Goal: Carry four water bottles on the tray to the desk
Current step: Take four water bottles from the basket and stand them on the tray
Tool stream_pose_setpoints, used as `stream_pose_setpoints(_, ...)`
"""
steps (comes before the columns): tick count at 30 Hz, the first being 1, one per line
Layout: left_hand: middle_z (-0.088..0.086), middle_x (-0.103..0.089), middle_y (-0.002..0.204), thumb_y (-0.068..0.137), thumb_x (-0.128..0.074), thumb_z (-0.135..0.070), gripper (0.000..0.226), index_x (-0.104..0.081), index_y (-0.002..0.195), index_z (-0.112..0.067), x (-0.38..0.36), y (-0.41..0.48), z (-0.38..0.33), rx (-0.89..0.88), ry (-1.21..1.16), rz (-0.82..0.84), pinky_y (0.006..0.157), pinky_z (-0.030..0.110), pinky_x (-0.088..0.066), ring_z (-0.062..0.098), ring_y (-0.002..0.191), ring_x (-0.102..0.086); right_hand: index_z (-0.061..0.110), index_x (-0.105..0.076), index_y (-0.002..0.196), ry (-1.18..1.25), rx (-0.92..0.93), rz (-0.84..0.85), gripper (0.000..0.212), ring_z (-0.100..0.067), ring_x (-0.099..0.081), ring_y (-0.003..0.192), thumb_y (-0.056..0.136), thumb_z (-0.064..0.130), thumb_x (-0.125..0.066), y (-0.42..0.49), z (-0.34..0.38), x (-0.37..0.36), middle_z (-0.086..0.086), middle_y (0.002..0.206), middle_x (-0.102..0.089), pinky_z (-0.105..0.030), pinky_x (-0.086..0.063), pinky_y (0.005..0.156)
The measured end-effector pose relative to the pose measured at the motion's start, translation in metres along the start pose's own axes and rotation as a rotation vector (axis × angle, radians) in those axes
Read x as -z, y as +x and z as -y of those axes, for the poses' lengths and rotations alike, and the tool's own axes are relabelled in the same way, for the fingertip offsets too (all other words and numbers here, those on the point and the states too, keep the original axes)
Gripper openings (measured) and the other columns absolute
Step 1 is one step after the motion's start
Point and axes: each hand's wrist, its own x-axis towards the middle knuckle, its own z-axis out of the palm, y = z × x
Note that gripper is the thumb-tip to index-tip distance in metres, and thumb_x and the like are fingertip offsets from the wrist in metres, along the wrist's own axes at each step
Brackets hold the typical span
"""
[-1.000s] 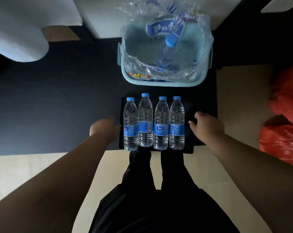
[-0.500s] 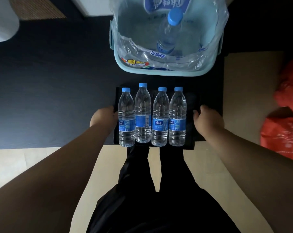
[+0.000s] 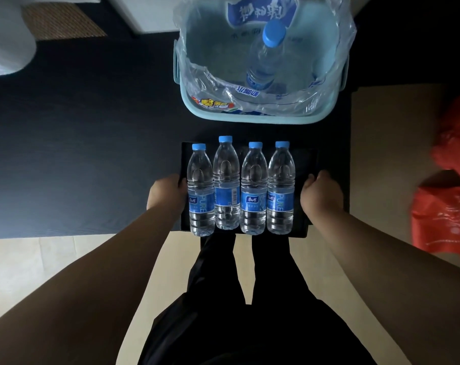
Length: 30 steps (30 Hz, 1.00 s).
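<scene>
Closed in, left hand (image 3: pixel 165 193) and right hand (image 3: pixel 321 193) grip the tray (image 3: pixel 304 159) by its sides; four bottles (image 3: pixel 253 191) stand upright.

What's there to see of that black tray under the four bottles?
The black rectangular tray is flat, matte and dark, with a low rim; its material is unclear. It is level, at the near edge of a dark tabletop, just before a light blue plastic basin. Four clear water bottles with blue caps stand upright in a row on it. The left hand grips its left edge, the right hand its right edge; whether it is lifted yet cannot be told.
</scene>
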Motion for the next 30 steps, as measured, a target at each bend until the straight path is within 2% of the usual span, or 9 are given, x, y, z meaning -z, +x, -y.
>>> stream_pose_setpoints(3, 0.007, -0.058, 0.068, 0.1, -0.046, -0.031, 0.031, -0.055, 0.077, -0.013, -0.001, -0.006, -0.002, 0.005, -0.039, 0.007, 0.051, 0.031, -0.037, 0.027, 0.06, -0.055, -0.003, -0.052, 0.117, 0.045, 0.007, -0.001, 0.037, -0.044, -0.069, 0.088, 0.112, 0.031, -0.04, -0.002, 0.001, 0.003, -0.028, 0.097, -0.068, -0.036, -0.04, 0.062)
stream_pose_setpoints(6, 0.008, -0.059, 0.071, 0.101, -0.044, -0.03, 0.028, -0.056, 0.084, -0.011, -0.002, -0.015, -0.005, 0.039, -0.075, 0.017, 0.055, 0.034, -0.041, 0.027, 0.064, -0.056, -0.005, -0.05, 0.119, 0.118, 0.003, -0.002, 0.037, -0.039, -0.067, 0.077, 0.113, 0.03, -0.039, -0.009, 0.003, 0.009, -0.024, 0.088, -0.065, -0.032, -0.036, 0.055)
stream_pose_setpoints(8, 0.008, -0.058, 0.072, 0.102, -0.043, -0.029, 0.026, -0.054, 0.087, -0.01, -0.003, -0.023, -0.005, 0.06, -0.106, 0.009, 0.053, 0.033, -0.038, 0.025, 0.062, -0.055, -0.003, -0.048, 0.116, 0.186, -0.007, 0.003, 0.034, -0.029, -0.058, 0.062, 0.114, 0.029, -0.037, -0.016, 0.002, 0.012, -0.018, 0.078, -0.06, -0.031, -0.029, 0.049)
stream_pose_setpoints(10, 0.009, -0.058, 0.073, 0.102, -0.043, -0.027, 0.026, -0.052, 0.087, -0.008, -0.001, -0.032, -0.005, 0.074, -0.149, -0.009, 0.052, 0.033, -0.037, 0.025, 0.062, -0.054, -0.002, -0.049, 0.114, 0.235, -0.021, 0.001, 0.034, -0.023, -0.05, 0.056, 0.114, 0.03, -0.037, -0.023, -0.001, 0.018, -0.011, 0.071, -0.054, -0.031, -0.028, 0.049)
stream_pose_setpoints(16, 0.006, -0.057, 0.07, 0.102, -0.045, -0.026, 0.026, -0.051, 0.083, -0.01, 0.024, -0.052, -0.01, 0.056, -0.178, -0.059, 0.047, 0.03, -0.031, 0.021, 0.059, -0.052, -0.005, -0.052, 0.114, 0.325, 0.028, -0.053, 0.036, -0.044, -0.064, 0.077, 0.113, 0.029, -0.04, -0.047, 0.002, 0.044, -0.023, 0.081, -0.06, -0.041, -0.042, 0.063)
stream_pose_setpoints(19, 0.005, -0.058, 0.07, 0.102, -0.046, -0.027, 0.026, -0.05, 0.08, -0.013, 0.044, -0.06, -0.013, 0.033, -0.196, -0.086, 0.048, 0.029, -0.034, 0.021, 0.059, -0.054, -0.006, -0.054, 0.117, 0.355, 0.064, -0.079, 0.037, -0.043, -0.065, 0.081, 0.112, 0.029, -0.042, -0.056, 0.007, 0.062, -0.021, 0.083, -0.061, -0.039, -0.041, 0.064)
stream_pose_setpoints(23, 0.005, -0.059, 0.069, 0.101, -0.049, -0.028, 0.028, -0.051, 0.077, -0.014, 0.072, -0.067, -0.015, 0.014, -0.219, -0.128, 0.048, 0.03, -0.036, 0.022, 0.059, -0.056, -0.004, -0.057, 0.122, 0.39, 0.082, -0.089, 0.04, -0.042, -0.067, 0.091, 0.111, 0.032, -0.044, -0.068, 0.016, 0.084, -0.026, 0.1, -0.068, -0.037, -0.041, 0.071)
stream_pose_setpoints(27, -0.001, -0.058, 0.064, 0.1, -0.052, -0.028, 0.028, -0.05, 0.073, -0.021, 0.103, -0.076, -0.02, -0.012, -0.258, -0.198, 0.045, 0.026, -0.03, 0.015, 0.054, -0.053, -0.003, -0.059, 0.121, 0.415, 0.113, -0.114, 0.039, -0.041, -0.068, 0.092, 0.111, 0.032, -0.045, -0.08, 0.03, 0.111, -0.025, 0.101, -0.069, -0.038, -0.046, 0.072)
stream_pose_setpoints(30, 0.0, -0.058, 0.064, 0.099, -0.054, -0.027, 0.027, -0.051, 0.073, -0.019, 0.124, -0.083, -0.026, -0.032, -0.294, -0.23, 0.045, 0.027, -0.03, 0.017, 0.055, -0.054, -0.002, -0.06, 0.123, 0.455, 0.124, -0.138, 0.039, -0.04, -0.067, 0.095, 0.111, 0.032, -0.045, -0.088, 0.041, 0.13, -0.022, 0.104, -0.069, -0.04, -0.049, 0.076)
